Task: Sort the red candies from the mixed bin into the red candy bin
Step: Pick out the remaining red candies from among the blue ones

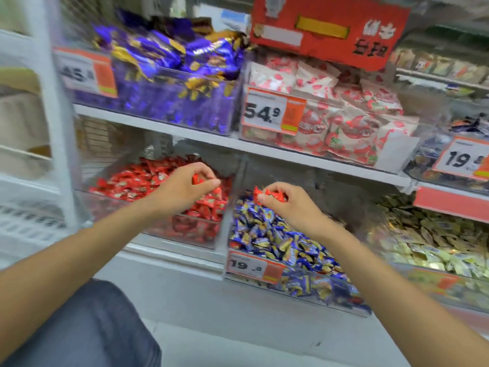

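1. Left hand point(190, 188): the fingers are curled and pinch a single red candy point(197, 179) between thumb and fingertips. The hand is poised over the red candy bin point(185, 233) on the lower shelf.
2. Right hand point(289, 205): thumb and fingertips are closed on a small cluster of red candies point(268, 195). It is held just above the mixed bin point(304, 287), which stands directly right of the red bin and is heaped with blue-and-gold wrapped pieces.
3. Remaining stock: a reddish spot shows at the mixed bin's front-left corner, above the price tag point(254, 266), but it is too blurred to confirm. Whether more pieces are buried cannot be told.
4. Handling assessment: the pieces appear small and light, in crinkly film wrappers with flared ends. The wrapper is probably slick and the contents probably firm. No fragility is expected.
5. Recommended hold: pinch across the body, or take a flared wrapper end. Carrying several in one pinch risks a slip, so release low over the red bin.
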Motion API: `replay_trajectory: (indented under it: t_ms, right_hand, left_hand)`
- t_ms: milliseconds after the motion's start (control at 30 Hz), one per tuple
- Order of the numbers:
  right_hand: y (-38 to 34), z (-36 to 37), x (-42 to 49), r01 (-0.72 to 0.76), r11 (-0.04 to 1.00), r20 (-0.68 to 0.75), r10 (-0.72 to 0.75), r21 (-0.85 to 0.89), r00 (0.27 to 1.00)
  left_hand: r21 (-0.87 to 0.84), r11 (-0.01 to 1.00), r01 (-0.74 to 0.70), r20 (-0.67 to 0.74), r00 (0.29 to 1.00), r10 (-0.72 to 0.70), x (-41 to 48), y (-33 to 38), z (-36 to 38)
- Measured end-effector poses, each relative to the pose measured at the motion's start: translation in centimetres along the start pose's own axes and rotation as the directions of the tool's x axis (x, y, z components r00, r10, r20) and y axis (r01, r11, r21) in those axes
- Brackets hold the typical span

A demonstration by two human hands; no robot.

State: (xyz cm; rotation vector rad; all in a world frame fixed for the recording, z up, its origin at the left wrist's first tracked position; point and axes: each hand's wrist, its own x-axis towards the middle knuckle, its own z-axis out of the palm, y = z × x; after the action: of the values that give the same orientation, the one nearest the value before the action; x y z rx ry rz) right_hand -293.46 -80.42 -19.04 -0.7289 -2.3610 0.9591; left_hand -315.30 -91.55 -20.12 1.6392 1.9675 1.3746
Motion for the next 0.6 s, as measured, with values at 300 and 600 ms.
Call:
replay_trajectory:
  t_ms: [300,600]
  right_hand:
    - [-4.0,11.5,14.6,0.033,0.972,0.23,0.021,-0.231,0.973]
    - [2.5,-1.2,1.8,0.066,0.829,-0.035,-0.102,-0.555,0.994]
  left_hand:
    - [0.104,0.966,0.237,0.012,0.971,-0.239,4.8,-10.4,-9.3]
    - [0.282,0.957,-0.074,0.118,0.992,0.041,1.6,-4.8,-3.2]
